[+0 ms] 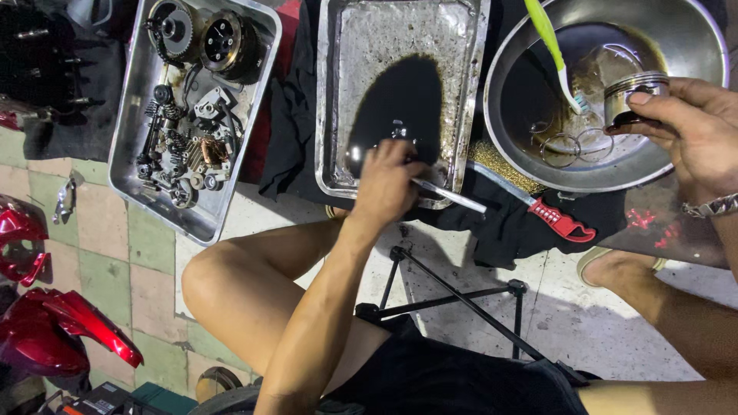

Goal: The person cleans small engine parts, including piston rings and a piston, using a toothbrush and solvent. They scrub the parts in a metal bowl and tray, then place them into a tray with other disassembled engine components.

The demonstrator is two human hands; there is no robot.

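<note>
My left hand is closed around a thin metal tool at the near edge of an oily steel tray that holds a dark puddle. My right hand holds a round metal piston over a large steel bowl. Inside the bowl lie thin metal rings in murky liquid, and a green and white toothbrush leans against the rim. A metal bracelet sits on my right wrist.
A second steel tray at left is full of gears, springs and small engine parts. A wire brush with a red handle lies on black cloth below the bowl. Red fairing panels rest at lower left. A black tripod stands between my legs.
</note>
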